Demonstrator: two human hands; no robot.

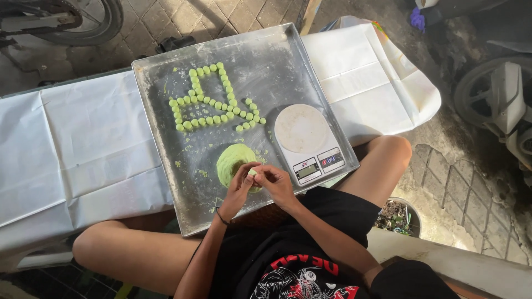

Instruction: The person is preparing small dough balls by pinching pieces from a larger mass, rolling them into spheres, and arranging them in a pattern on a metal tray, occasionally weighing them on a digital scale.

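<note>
A large square metal tray (260, 61) lies on a bench covered in white paper. A lump of green dough (233, 160) rests near the tray's front edge. My left hand (239, 188) and my right hand (276, 185) meet just in front of it, fingertips pinched together on a small piece of green dough (252, 173). Several small green dough balls (213, 102) lie in rows at the tray's far left. A white kitchen scale (307, 141) with a round plate stands on the tray's right side.
The white paper (83, 144) covers the bench on both sides of the tray. My bare knees flank the tray's front. Motorbike wheels (487, 94) stand at the right and at the top left. A small pot (399, 217) sits on the paving by my right leg.
</note>
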